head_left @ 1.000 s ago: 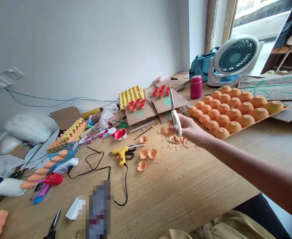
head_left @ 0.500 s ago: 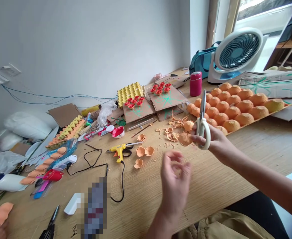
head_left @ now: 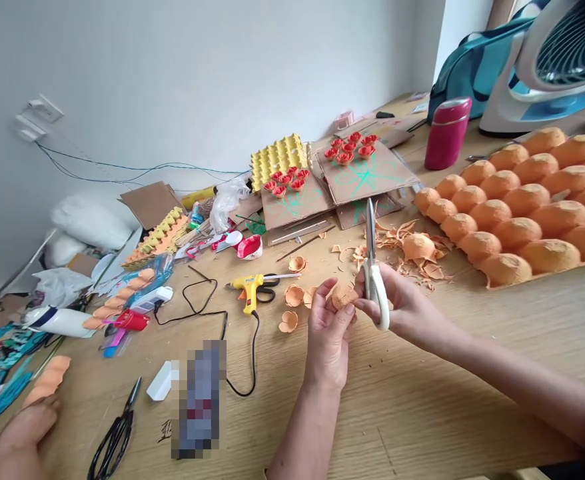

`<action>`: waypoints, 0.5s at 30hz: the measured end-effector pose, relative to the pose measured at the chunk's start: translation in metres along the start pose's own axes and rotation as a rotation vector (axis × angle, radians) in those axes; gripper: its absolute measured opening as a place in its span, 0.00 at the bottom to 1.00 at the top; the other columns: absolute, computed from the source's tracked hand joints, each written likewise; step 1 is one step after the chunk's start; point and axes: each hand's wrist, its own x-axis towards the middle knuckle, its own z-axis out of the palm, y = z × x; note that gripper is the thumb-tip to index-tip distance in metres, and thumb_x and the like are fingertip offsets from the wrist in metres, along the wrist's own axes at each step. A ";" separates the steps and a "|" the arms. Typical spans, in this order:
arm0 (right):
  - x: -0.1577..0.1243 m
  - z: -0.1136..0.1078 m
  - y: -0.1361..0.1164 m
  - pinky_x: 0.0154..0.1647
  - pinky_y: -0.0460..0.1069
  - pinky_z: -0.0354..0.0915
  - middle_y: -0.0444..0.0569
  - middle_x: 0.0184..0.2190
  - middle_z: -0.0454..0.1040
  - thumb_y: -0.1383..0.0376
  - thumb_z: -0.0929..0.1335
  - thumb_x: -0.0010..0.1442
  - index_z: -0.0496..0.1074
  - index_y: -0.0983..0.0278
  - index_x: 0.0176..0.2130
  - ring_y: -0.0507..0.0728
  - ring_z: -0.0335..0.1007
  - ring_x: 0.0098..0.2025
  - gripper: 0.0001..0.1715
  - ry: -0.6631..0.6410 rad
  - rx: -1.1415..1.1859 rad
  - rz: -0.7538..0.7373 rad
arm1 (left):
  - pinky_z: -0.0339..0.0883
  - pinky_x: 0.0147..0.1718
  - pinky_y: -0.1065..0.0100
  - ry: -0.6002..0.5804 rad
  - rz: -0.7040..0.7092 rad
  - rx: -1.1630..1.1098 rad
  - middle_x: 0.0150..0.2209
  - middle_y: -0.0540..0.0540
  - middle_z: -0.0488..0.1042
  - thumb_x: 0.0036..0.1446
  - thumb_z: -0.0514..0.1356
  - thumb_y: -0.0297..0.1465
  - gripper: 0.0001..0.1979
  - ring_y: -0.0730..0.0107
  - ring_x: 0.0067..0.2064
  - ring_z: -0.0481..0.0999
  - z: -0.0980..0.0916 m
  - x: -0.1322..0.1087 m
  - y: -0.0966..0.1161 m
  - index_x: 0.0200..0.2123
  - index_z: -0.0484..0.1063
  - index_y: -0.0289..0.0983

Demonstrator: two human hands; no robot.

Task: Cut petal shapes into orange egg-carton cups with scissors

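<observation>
Head view: left hand (head_left: pixel 328 343), earlier apart from orange cup (head_left: pixel 343 296), now pinches it; right hand (head_left: pixel 408 303) grips white-handled scissors (head_left: pixel 371 248).

One pair of white-handled scissors (head_left: pixel 379 303), one glue gun (head_left: pixel 250 292), one pink flask (head_left: pixel 447 135)

It's a craft workspace (glue gun (head_left: pixel 249 287), scissors (head_left: pixel 371 252)).

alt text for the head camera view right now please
A person's left hand holds an orange cup-shaped piece beside white-handled scissors in the right hand, over a wooden table. An orange egg tray lies to the right, a yellow glue gun to the left.
</observation>
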 end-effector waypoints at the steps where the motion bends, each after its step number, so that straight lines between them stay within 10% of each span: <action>1: 0.000 -0.003 0.001 0.35 0.49 0.66 0.44 0.33 0.68 0.55 0.73 0.58 0.66 0.59 0.37 0.55 0.65 0.35 0.16 -0.023 -0.051 -0.009 | 0.65 0.41 0.72 0.008 -0.006 -0.001 0.40 0.50 0.75 0.49 0.71 0.28 0.26 0.75 0.39 0.74 -0.002 0.002 0.000 0.51 0.70 0.43; 15: -0.002 -0.044 0.020 0.27 0.49 0.58 0.43 0.25 0.67 0.55 0.67 0.64 0.66 0.61 0.31 0.54 0.63 0.28 0.15 -0.343 -0.493 0.170 | 0.66 0.36 0.74 0.073 -0.046 -0.036 0.35 0.53 0.70 0.51 0.69 0.27 0.23 0.79 0.34 0.70 -0.024 0.024 -0.001 0.51 0.72 0.46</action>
